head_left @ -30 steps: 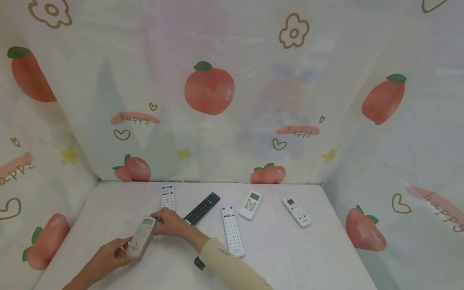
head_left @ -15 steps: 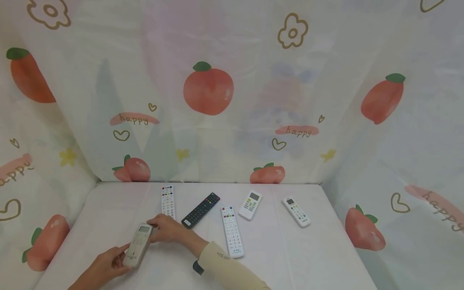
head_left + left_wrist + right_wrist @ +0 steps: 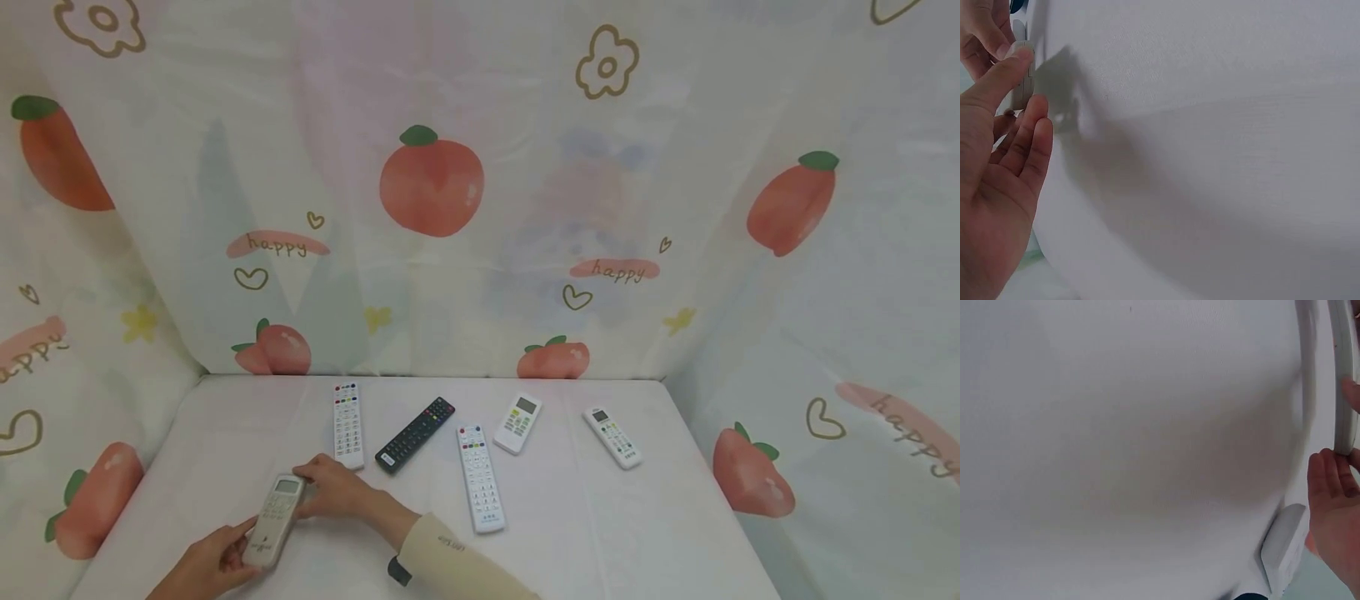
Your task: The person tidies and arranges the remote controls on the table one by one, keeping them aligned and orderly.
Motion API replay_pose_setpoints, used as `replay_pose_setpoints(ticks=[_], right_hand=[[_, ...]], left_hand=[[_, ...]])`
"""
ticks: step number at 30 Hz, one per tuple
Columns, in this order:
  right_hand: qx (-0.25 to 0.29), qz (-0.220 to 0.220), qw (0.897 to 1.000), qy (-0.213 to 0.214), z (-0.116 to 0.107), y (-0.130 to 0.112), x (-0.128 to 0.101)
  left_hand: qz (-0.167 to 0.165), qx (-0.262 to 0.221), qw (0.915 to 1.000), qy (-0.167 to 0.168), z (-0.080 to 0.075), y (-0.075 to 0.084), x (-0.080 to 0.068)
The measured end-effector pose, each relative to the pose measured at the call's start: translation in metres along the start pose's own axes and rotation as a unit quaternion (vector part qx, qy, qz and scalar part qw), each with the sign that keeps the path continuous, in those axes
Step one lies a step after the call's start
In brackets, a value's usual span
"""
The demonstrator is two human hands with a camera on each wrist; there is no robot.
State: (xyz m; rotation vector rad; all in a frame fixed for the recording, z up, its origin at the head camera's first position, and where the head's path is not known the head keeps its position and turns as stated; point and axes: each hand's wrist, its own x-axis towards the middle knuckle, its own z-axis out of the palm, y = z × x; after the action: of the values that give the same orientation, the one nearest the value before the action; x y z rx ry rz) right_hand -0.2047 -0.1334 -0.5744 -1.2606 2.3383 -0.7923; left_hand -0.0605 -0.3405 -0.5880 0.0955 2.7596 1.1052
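A greyish-white air-conditioner remote control (image 3: 274,523) with a small display at its top is held tilted above the near left part of the table. My left hand (image 3: 210,562) pinches its lower end between thumb and fingers. At the upper right end, my right hand (image 3: 333,487) grips it by the edge. In the left wrist view the remote (image 3: 1022,90) shows edge-on, with the left thumb on top. The right wrist view catches only its side (image 3: 1344,369) at the frame's edge, above the right hand (image 3: 1338,519).
On the white table (image 3: 585,533) lie a white remote (image 3: 348,425), a black remote (image 3: 415,435), a longer white remote (image 3: 481,479), a white remote with a display (image 3: 518,423) and another white one (image 3: 612,438). Fruit-patterned cloth walls (image 3: 480,292) enclose the table.
Both hands have drawn the held remote down and slightly left, nearer to me. The white and black remotes behind the right hand have come fully into view. The remotes on the table have not moved.
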Motion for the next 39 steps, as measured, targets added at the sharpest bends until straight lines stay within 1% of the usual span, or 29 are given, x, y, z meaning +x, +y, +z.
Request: replay_pose_setpoints(ticks=[3, 7, 12, 14, 18, 23, 31, 35, 39], right_hand=[[-0.012, 0.01, 1.0, -0.002, 0.003, -0.003, 0.0], [-0.03, 0.026, 0.999, -0.001, 0.008, -0.006, 0.0], [-0.052, 0.029, 0.998, -0.003, 0.015, -0.008, -0.001], [-0.065, 0.029, 0.997, -0.008, 0.016, -0.009, 0.0], [-0.092, 0.03, 0.995, -0.015, 0.019, -0.01, 0.002], [-0.108, 0.032, 0.994, -0.016, 0.021, -0.012, 0.003], [-0.13, 0.032, 0.991, -0.014, 0.025, -0.014, 0.008], [-0.139, 0.033, 0.99, -0.011, 0.026, -0.016, 0.008], [-0.132, 0.037, 0.991, -0.009, 0.026, -0.019, 0.007]], left_hand=[[-0.016, -0.005, 0.9999, 0.0, 0.003, -0.004, -0.002], [-0.049, -0.016, 0.9987, 0.001, 0.008, -0.006, -0.002], [-0.118, -0.021, 0.9928, 0.0, 0.015, -0.004, -0.003], [-0.137, -0.02, 0.9904, 0.001, 0.017, -0.004, -0.005], [-0.144, -0.015, 0.9895, 0.005, 0.02, -0.004, -0.006], [-0.156, -0.008, 0.9877, 0.002, 0.021, -0.007, -0.007], [-0.138, -0.005, 0.9902, 0.021, 0.019, -0.01, -0.011], [-0.145, -0.003, 0.989, 0.026, 0.021, -0.012, -0.013], [-0.154, -0.004, 0.9877, 0.027, 0.021, -0.011, -0.013]])
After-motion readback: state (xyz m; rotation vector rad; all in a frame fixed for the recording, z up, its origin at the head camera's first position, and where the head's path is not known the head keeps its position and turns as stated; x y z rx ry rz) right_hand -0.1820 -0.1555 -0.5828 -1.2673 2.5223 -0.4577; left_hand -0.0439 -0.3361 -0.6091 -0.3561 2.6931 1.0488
